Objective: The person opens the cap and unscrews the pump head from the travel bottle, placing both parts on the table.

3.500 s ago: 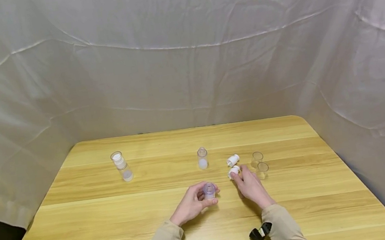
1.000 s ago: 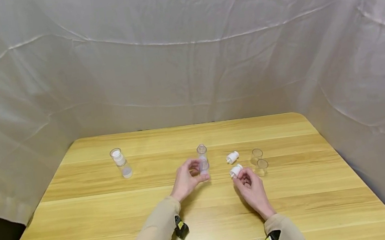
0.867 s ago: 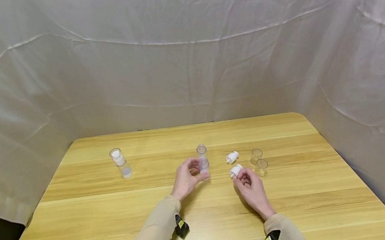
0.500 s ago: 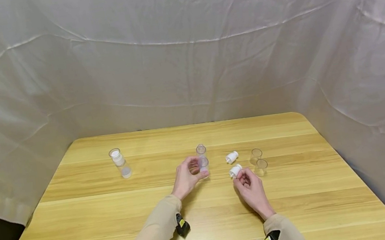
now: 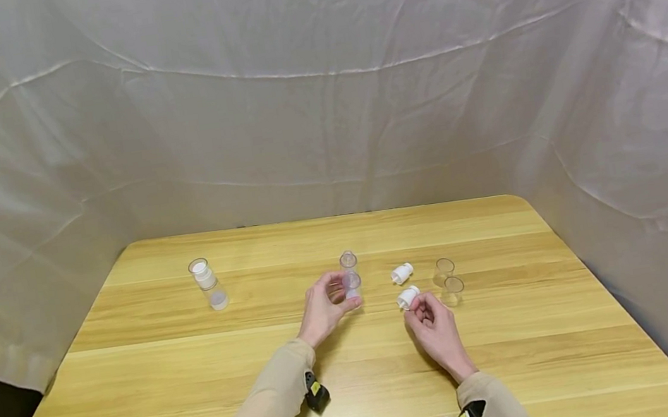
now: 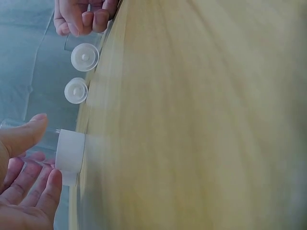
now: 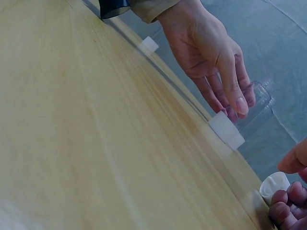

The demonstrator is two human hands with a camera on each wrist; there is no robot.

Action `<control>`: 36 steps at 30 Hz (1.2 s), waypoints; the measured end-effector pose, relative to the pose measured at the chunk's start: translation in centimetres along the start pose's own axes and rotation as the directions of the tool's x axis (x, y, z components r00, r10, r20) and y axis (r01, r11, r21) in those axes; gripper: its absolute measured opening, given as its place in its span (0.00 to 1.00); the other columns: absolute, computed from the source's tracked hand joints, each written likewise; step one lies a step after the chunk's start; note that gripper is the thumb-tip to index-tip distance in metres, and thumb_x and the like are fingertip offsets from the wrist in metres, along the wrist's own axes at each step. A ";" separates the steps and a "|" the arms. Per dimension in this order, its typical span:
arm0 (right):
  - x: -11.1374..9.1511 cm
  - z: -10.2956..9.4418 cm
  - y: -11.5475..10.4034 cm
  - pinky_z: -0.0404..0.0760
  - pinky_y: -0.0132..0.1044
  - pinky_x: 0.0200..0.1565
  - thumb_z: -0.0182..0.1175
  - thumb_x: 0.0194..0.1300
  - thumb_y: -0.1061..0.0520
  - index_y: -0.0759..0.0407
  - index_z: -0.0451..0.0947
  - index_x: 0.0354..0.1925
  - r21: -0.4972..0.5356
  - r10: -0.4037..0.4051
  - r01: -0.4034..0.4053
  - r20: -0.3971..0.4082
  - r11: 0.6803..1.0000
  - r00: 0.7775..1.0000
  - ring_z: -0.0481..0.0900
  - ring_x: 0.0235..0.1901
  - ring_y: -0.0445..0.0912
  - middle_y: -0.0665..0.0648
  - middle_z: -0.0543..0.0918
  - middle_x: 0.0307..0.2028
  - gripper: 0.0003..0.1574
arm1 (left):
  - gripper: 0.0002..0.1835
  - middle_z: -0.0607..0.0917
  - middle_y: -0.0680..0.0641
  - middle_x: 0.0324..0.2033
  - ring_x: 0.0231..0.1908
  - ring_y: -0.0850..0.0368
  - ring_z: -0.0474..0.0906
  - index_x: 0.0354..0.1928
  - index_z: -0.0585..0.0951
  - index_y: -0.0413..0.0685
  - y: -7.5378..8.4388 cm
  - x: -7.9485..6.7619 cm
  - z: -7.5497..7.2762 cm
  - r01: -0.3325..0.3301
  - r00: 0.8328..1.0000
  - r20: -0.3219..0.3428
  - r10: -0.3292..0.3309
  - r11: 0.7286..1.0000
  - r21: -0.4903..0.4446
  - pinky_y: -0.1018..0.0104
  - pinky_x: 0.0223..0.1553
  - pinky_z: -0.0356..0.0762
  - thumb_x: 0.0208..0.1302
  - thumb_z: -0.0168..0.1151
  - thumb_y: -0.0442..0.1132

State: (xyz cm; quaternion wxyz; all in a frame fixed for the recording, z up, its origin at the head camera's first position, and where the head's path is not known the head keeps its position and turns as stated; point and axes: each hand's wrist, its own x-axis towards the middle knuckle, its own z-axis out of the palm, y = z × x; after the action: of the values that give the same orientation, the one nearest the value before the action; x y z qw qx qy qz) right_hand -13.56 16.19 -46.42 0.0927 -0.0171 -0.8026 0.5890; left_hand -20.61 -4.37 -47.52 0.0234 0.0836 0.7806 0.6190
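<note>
My left hand (image 5: 324, 307) curls its thumb and fingers around a clear bottle (image 5: 352, 284) with a white base, standing on the table. In the left wrist view its white base (image 6: 70, 151) shows beyond the fingertips. A second clear bottle (image 5: 348, 261) stands right behind it. My right hand (image 5: 437, 328) rests with loosely bent fingers beside a white pump head (image 5: 407, 297) lying on its side, fingertips close to its rim. The right wrist view shows that pump head's open end (image 7: 273, 186). Another white pump head (image 5: 401, 273) lies just behind.
Two clear caps (image 5: 452, 291) stand to the right of the pump heads. At the far left is a bottle (image 5: 208, 284) with a white pump and clear cap. Grey fabric (image 5: 323, 131) hangs behind the wooden table (image 5: 144, 406).
Since 3.5 seconds ago my left hand has moved forward with the bottle, placing it before the other one. My right hand has drawn back slightly from the nearer pump head. The last second shows little motion.
</note>
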 end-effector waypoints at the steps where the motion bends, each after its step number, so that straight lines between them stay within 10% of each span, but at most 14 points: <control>1: 0.0 0.0 0.0 0.67 0.20 0.26 0.59 0.61 0.72 0.71 0.72 0.36 0.000 0.001 -0.001 0.000 1.000 1.000 0.68 0.24 0.34 0.53 0.72 0.26 0.05 | 0.30 0.81 0.31 0.57 0.59 0.36 0.80 0.60 0.75 0.34 0.0 0.0 0.0 -0.002 1.000 0.001 0.002 1.000 -0.001 0.57 0.61 0.82 0.53 0.74 0.27; 24: -0.2 0.0 -0.2 0.67 0.20 0.25 0.59 0.61 0.73 0.71 0.72 0.36 0.002 -0.010 0.010 -0.001 1.000 1.000 0.69 0.24 0.35 0.57 0.73 0.26 0.05 | 0.35 0.84 0.36 0.55 0.57 0.41 0.81 0.62 0.75 0.34 0.4 -0.8 -2.0 -0.036 0.999 -0.008 0.036 0.998 0.058 0.53 0.66 0.78 0.53 0.78 0.38; 36: 0.2 0.1 0.9 0.65 0.20 0.24 0.58 0.61 0.72 0.73 0.72 0.38 -0.003 0.001 -0.001 0.007 1.000 1.000 0.68 0.23 0.35 0.56 0.74 0.27 0.05 | 0.26 0.85 0.42 0.56 0.61 0.43 0.78 0.64 0.76 0.44 2.0 -1.1 -4.8 -0.124 0.986 -0.085 0.140 0.976 0.177 0.38 0.70 0.67 0.72 0.59 0.52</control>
State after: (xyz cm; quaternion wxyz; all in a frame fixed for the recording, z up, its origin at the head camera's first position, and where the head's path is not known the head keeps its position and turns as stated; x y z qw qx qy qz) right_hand -13.89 16.39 -47.26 0.0894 -0.0157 -0.8037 0.5881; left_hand -19.96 -8.73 -44.56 -0.0631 0.1068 0.8238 0.5532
